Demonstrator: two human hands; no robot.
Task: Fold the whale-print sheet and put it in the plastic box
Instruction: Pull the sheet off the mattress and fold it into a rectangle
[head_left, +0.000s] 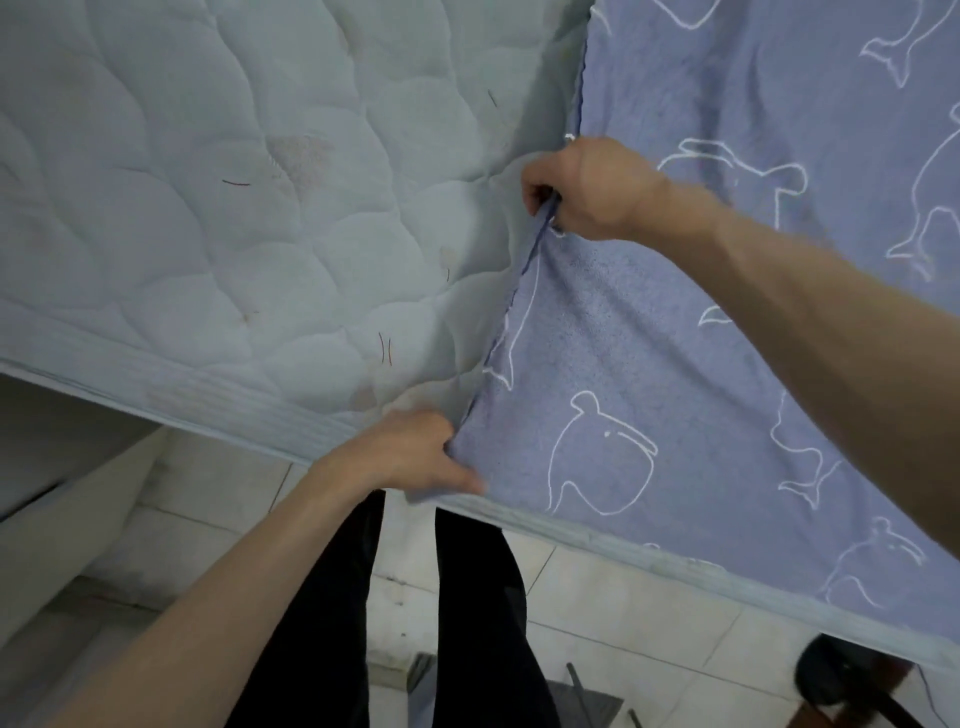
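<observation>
Evenly and softly lit, rather dim and cool in tone, with no glare and only faint shadows in the quilting of the mattress (234, 208) at upper left. Strong wide-angle bending toward the edges, curving the mattress border across the lower frame. Slightly soft throughout, blurrier at the lower right and lower left corners.

quilted pale mattress (218, 218) (stained, a few red threads) | white tiled floor (597, 613) | black trousers (467, 623)
</observation>
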